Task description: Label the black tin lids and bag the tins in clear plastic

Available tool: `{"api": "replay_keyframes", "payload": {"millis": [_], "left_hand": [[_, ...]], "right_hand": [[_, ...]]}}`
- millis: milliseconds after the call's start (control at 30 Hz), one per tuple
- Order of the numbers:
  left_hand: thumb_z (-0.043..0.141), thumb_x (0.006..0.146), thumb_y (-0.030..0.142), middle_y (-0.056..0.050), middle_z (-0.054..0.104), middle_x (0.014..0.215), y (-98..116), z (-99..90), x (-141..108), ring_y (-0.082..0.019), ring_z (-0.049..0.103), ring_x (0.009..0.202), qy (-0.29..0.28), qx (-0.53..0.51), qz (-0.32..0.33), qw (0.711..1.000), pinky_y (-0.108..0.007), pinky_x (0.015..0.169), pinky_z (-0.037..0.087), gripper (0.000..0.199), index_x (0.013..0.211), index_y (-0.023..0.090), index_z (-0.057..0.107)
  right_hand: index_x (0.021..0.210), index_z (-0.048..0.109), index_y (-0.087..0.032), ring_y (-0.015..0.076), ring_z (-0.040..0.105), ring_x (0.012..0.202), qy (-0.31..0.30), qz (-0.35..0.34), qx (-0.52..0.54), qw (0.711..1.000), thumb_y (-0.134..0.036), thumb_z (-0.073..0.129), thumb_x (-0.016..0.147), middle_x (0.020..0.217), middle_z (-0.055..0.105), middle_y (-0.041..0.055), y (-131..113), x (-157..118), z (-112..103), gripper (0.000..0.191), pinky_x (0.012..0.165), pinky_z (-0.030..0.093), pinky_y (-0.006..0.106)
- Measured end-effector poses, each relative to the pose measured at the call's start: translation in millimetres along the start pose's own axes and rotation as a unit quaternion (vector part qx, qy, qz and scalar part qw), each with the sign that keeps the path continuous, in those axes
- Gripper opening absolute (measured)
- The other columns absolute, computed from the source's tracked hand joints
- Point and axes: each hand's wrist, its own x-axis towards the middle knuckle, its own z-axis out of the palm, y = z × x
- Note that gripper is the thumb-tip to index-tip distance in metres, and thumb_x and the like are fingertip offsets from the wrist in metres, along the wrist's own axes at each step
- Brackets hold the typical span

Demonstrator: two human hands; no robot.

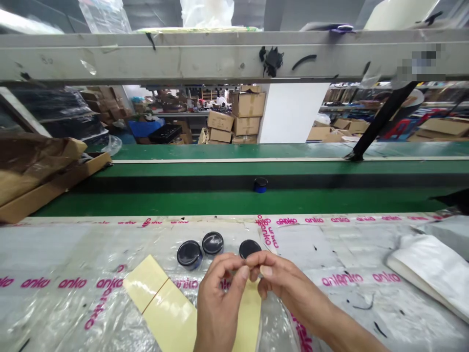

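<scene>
Both hands meet at the lower middle, fingertips close together above the plastic-covered table. My left hand is pinched, thumb against forefinger. Beside it my right hand is also closed at the fingertips. Anything between the fingers is too small to make out. Just beyond them sits a round black-lidded jar, partly hidden by my fingers. Two more jars stand to its left. A pale yellow sheet lies left of my left hand, and another yellow strip shows beneath my hands.
One blue jar with a black lid stands on the green conveyor belt behind the table. A cardboard tray is at the left, white packaging at the right. A metal beam crosses above, with a black post at right.
</scene>
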Motion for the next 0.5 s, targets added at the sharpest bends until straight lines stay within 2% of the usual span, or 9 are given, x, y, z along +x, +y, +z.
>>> {"api": "replay_keyframes", "payload": {"millis": [200, 333, 433, 500], "left_hand": [[0.067, 0.087, 0.045, -0.001, 0.065, 0.089, -9, -3.8, 0, -0.016, 0.059, 0.086, -0.003, -0.07, -0.061, 0.996, -0.023, 0.077, 0.046, 0.025, 0.081, 0.021, 0.069], [0.065, 0.088, 0.048, 0.0, 0.063, 0.086, -6, -9.0, 0, -0.015, 0.057, 0.08, -0.014, -0.073, -0.104, 0.992, -0.025, 0.074, 0.044, 0.028, 0.084, 0.02, 0.066], [0.061, 0.089, 0.044, 0.0, 0.062, 0.081, 2, -14.5, 1, -0.016, 0.056, 0.077, -0.076, -0.029, -0.121, 0.989, -0.026, 0.072, 0.042, 0.026, 0.081, 0.019, 0.063], [0.058, 0.089, 0.035, 0.001, 0.061, 0.079, 7, -17.1, 3, -0.016, 0.056, 0.077, -0.123, 0.022, -0.103, 0.987, -0.027, 0.072, 0.041, 0.02, 0.076, 0.02, 0.06]], "right_hand": [[0.108, 0.071, -0.022, 0.0214, 0.055, 0.09, -0.006, -0.006, -0.041, 0.999, -0.039, 0.062, 0.091, 0.098, 0.061, 0.0056, 8, 0, 6, 0.026, 0.075, 0.045, 0.032], [0.114, 0.07, -0.027, 0.0222, 0.06, 0.096, 0.046, -0.037, -0.147, 0.987, -0.041, 0.062, 0.094, 0.109, 0.065, 0.0047, 13, -2, 5, 0.026, 0.082, 0.047, 0.034], [0.115, 0.07, -0.03, 0.0233, 0.061, 0.107, 0.086, -0.079, -0.227, 0.967, -0.041, 0.062, 0.097, 0.118, 0.066, 0.0034, 7, -5, 2, 0.023, 0.089, 0.047, 0.035], [0.113, 0.071, -0.031, 0.0216, 0.064, 0.101, 0.075, -0.089, -0.275, 0.954, -0.038, 0.061, 0.098, 0.111, 0.069, 0.0018, -3, -6, 1, 0.02, 0.085, 0.049, 0.033]]}}
